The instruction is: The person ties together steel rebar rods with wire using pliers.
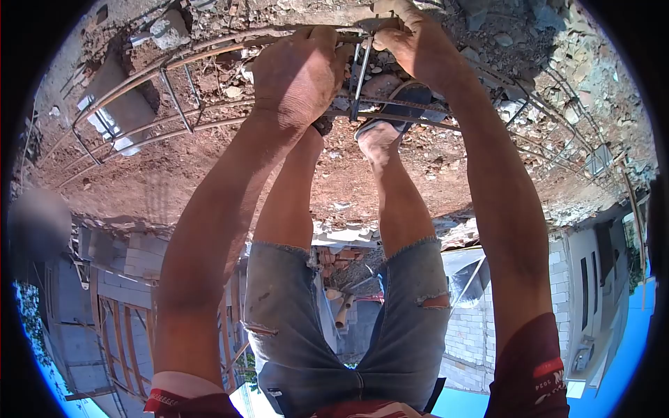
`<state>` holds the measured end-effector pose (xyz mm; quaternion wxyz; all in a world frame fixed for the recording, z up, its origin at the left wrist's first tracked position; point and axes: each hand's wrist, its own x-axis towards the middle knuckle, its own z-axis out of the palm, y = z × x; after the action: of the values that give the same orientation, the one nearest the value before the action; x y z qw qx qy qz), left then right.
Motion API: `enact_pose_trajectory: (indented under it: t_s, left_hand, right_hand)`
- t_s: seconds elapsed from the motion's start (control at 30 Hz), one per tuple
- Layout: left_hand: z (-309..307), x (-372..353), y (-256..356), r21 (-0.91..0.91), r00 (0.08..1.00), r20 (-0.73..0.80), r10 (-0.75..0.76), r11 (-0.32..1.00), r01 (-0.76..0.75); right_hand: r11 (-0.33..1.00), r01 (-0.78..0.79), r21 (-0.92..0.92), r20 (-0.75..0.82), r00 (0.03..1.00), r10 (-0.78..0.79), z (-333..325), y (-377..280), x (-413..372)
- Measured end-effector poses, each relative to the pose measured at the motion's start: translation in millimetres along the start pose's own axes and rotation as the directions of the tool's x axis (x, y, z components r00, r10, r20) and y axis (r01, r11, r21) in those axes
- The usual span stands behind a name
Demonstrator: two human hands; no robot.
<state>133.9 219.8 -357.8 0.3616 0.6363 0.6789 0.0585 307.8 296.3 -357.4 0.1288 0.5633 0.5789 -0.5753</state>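
Pretty rough outdoor spot, reddish dirt ground point(216, 174) with stony rubble point(585, 63). Pale block wall point(468, 338) and wooden posts point(122, 341) behind, blue sky point(467, 400), super harsh sunlight.

Harsh sunlight, shadows over hands point(296, 76) and ground point(341, 177), fisheye bending, black corners; blurred patch point(40, 224) at left

**Head camera peers steeply down**

The one view, worn on the head, looks down from close over the forearms point(216, 188), the left hand point(296, 73) and right hand point(418, 47) near its top edge. Its wide, round-rimmed sweep reaches back past the shorts point(293, 299), turning a block wall point(474, 334) upside down, sky point(625, 348) lowest.
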Motion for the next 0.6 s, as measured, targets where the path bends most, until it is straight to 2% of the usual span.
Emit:
enact_pose_trajectory:
  t_s: [0.07,0.1,0.13,0.17,0.23,0.27,0.3,0.33,0.37,0.43,0.47,0.53,0.57,0.6]
  left_hand:
    - [0.9,-5.3,6.3,0.004,0.997,0.055,-0.050,0.999,0.050]
    - [-0.4,-5.9,11.1,0.010,0.989,0.109,-0.098,0.995,0.097]
    - [-1.1,-4.5,17.3,0.055,0.954,0.208,-0.213,0.977,0.207]
    - [-0.3,-1.7,20.2,0.053,0.955,0.205,-0.214,0.977,0.208]
    - [1.2,3.3,22.1,-0.042,0.885,0.263,-0.385,0.912,0.409]
    - [0.8,5.8,22.0,-0.040,0.885,0.261,-0.384,0.912,0.408]
    - [0.2,8.2,21.3,-0.062,0.858,0.324,-0.398,0.896,0.439]
    - [-0.2,11.0,19.4,-0.081,0.828,0.383,-0.409,0.878,0.471]
    - [3.0,13.5,14.0,-0.078,0.830,0.378,-0.410,0.879,0.469]
    - [10.7,15.3,4.1,-0.223,0.819,0.445,-0.362,0.841,0.493]
    - [8.7,15.6,5.2,-0.223,0.820,0.445,-0.361,0.841,0.492]
    - [4.4,15.5,7.7,-0.218,0.760,0.532,-0.374,0.807,0.550]
    - [4.6,13.6,8.4,-0.217,0.761,0.531,-0.372,0.809,0.547]
    - [5.6,10.8,9.5,-0.190,0.813,0.460,-0.358,0.854,0.484]
  right_hand:
    - [0.980,-0.145,0.132,-0.027,0.988,0.150,7.4,5.2,6.3]
    - [0.981,-0.144,0.130,-0.026,0.989,0.148,7.4,3.8,6.2]
    - [0.952,-0.146,0.268,0.012,0.989,0.149,7.1,2.3,5.7]
    - [0.904,-0.150,0.400,0.050,0.989,0.142,6.0,-0.8,5.4]
    - [0.916,-0.122,0.382,0.020,0.992,0.123,7.7,2.7,9.0]
    - [0.925,-0.096,0.367,-0.009,0.994,0.106,10.3,6.8,11.8]
    - [0.924,-0.093,0.371,-0.010,0.994,0.105,16.0,21.6,17.2]
    - [0.896,0.017,0.445,0.000,1.000,-0.019,23.2,44.2,25.1]
    - [0.848,0.123,0.515,0.000,0.990,-0.144,25.2,48.1,28.4]
    - [0.831,0.105,0.547,0.019,0.990,-0.138,26.8,58.2,31.8]
    - [0.814,0.081,0.576,0.043,0.991,-0.129,27.1,59.9,32.0]
    - [0.804,0.086,0.589,0.041,0.990,-0.136,30.0,63.1,32.1]
    - [0.793,0.089,0.602,0.040,0.989,-0.141,31.0,64.1,32.3]
    - [0.792,0.091,0.603,0.037,0.989,-0.142,31.2,65.4,33.2]
